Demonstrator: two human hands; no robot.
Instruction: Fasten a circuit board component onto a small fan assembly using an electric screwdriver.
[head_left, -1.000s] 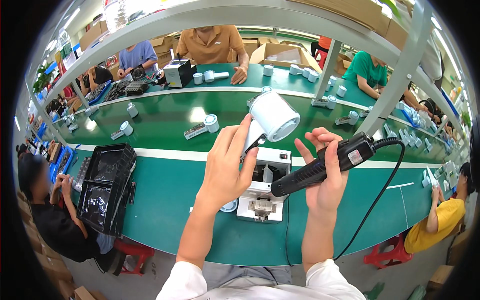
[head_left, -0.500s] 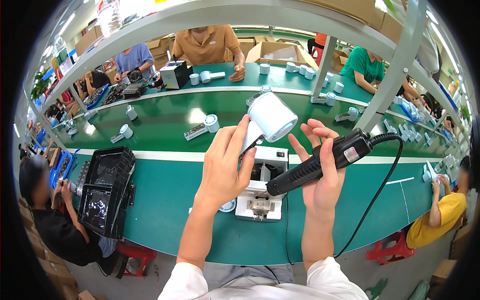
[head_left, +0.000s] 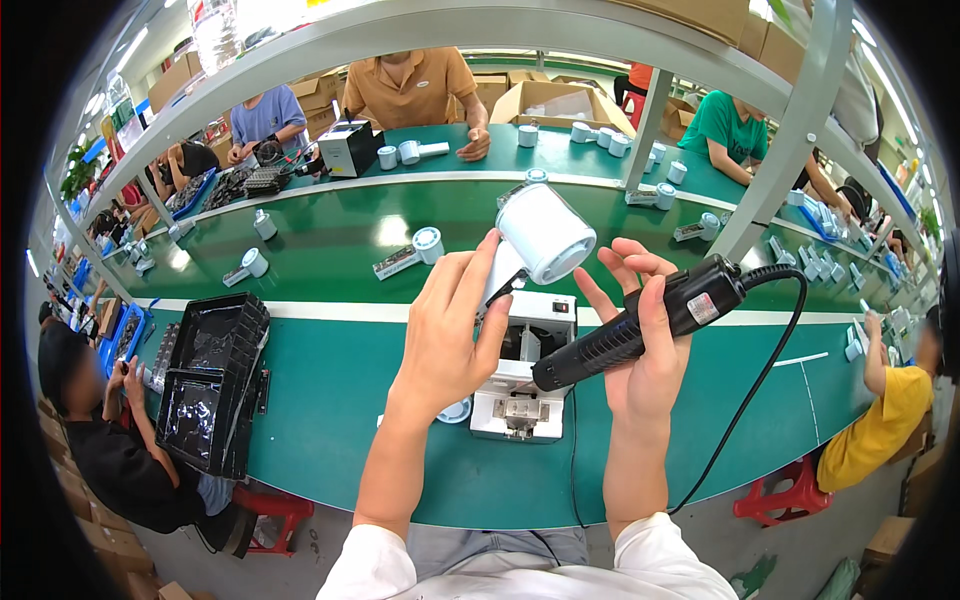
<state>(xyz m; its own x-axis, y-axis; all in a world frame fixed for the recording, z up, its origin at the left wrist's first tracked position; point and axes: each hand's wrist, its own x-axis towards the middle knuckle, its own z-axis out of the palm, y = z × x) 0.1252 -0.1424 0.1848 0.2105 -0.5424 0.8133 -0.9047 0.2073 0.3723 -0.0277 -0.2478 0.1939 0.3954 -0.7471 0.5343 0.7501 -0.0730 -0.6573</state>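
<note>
While I watched through the head camera, the left hand (head_left: 440, 335) held a pale blue device (head_left: 548, 232) by its handle, raised at the centre of the frame, fingers along one side and thumb on the other, presumably so the drum-shaped head stayed uncovered toward the upper right. Just right of centre, the right hand (head_left: 645, 385) held a black corded tool (head_left: 620, 345) slantwise, some fingers spread away from it; I judged that loose hold was for balancing it rather than squeezing. Its cord (head_left: 803, 300) looped out to the right and down, which probably kept it clear of both wrists. A white machine (head_left: 490, 412) stood on the green bench (head_left: 330, 440) below the device; I could not tell whether the tool's lower end touched it. Black trays (head_left: 205, 385) sat at left, likely there for easy reach.
</note>
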